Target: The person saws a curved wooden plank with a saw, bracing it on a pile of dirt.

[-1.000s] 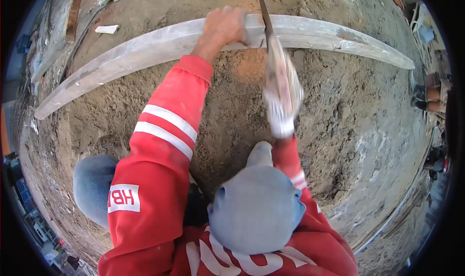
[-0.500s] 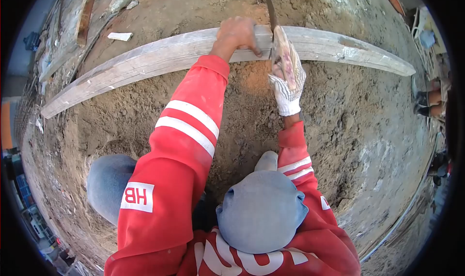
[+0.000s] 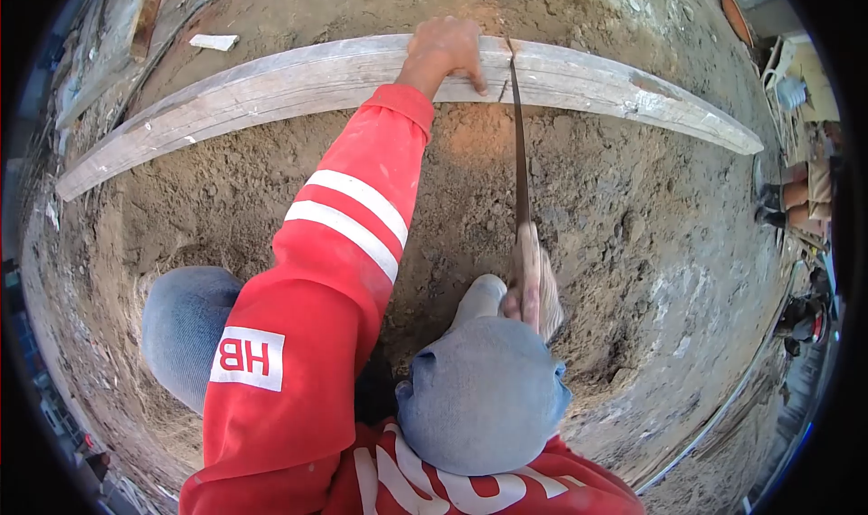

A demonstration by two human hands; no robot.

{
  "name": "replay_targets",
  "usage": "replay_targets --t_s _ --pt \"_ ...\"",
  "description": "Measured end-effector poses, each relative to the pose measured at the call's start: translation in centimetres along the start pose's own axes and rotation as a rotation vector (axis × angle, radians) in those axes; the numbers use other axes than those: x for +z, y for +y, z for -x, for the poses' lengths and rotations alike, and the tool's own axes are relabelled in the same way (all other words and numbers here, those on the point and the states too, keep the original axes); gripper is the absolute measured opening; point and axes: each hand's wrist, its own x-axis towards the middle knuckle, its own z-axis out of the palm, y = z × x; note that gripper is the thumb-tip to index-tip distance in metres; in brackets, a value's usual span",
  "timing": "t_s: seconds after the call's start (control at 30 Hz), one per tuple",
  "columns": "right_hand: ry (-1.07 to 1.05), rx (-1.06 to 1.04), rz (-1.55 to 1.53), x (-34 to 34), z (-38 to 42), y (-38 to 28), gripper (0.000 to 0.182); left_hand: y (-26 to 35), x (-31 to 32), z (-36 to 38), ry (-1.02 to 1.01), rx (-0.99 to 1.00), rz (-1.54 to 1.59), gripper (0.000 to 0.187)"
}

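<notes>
A long pale wooden beam (image 3: 298, 85) lies across the view above the dirt. My bare left hand (image 3: 445, 52) grips its upper edge near the middle, thumb on the near face. Just right of that hand, a handsaw (image 3: 521, 162) crosses the beam, its far end at the wood's top edge. In my gloved right hand (image 3: 533, 298) is the saw's handle, close to my right knee; the knee and motion blur partly hide the hand. A dark line or cut marks the beam beside the blade.
My knees (image 3: 488, 397) in blue denim are below the beam. A white scrap (image 3: 214, 42) and a brown plank (image 3: 147, 18) lie at upper left. Another person's legs (image 3: 796, 198) show at the right edge, near a thin pipe (image 3: 714, 425).
My right hand has pulled back toward my knee, drawing the saw with it, so more blade shows. My left hand stays on the beam. The view has shifted slightly.
</notes>
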Motion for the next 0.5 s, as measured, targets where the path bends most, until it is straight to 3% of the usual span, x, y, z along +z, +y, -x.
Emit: replay_targets --t_s 0.03,0.1,0.13,0.17,0.2,0.27,0.3,0.33,0.37,0.4,0.43,0.47,0.5 --pt "-0.029 0.043 -0.052 0.0 0.0 -0.1 0.071 0.2 -0.3 0.0 -0.025 -0.013 -0.010 0.068" --pt "-0.064 0.137 -0.152 2.3 -4.7 1.1 0.047 0.2 -0.1 -0.2 -0.051 -0.012 -0.030 0.070" --pt "-0.017 0.107 -0.108 3.2 -8.2 0.1 0.050 -0.3 0.9 -0.8 0.044 0.007 -0.008 0.071" --pt "0.070 -0.008 -0.262 4.4 -10.4 0.6 0.065 -0.8 1.2 -1.3 0.141 0.024 0.012 0.073" --pt "0.080 -0.006 -0.271 5.3 -11.6 0.6 0.065 -0.9 0.5 -1.5 0.141 0.028 -0.001 0.073" --pt "0.272 -0.092 -0.201 6.2 -13.0 0.7 0.056 -0.9 -0.8 -1.7 -0.095 0.016 -0.016 0.074" --pt "0.286 -0.250 -0.033 5.0 -12.8 1.0 0.058 -1.2 -0.6 -2.1 -0.101 0.014 -0.019 0.074" --pt "0.127 -0.045 -0.250 3.1 -11.0 0.2 0.055 -1.5 -0.2 -2.1 -0.079 0.050 -0.022 0.076" --pt "0.064 0.097 -0.230 2.9 -7.9 0.8 0.053 -1.8 -0.1 -2.5 -0.049 0.089 -0.031 0.077" --pt "0.127 0.006 -0.211 1.3 -7.0 -0.9 0.049 -1.9 -0.1 -2.7 -0.054 0.086 -0.037 0.077" --pt "-0.087 0.177 -0.214 1.7 -1.7 2.4 0.046 -1.9 0.3 -2.7 -0.007 0.101 -0.018 0.078" --pt "-0.056 0.078 -0.033 0.0 -0.7 -0.2 0.044 -2.0 0.4 -2.8 0.046 0.115 -0.001 0.079" --pt "-0.059 0.122 -0.061 -0.1 0.6 -0.2 0.045 -2.1 0.2 -3.1 0.050 0.112 -0.008 0.079"
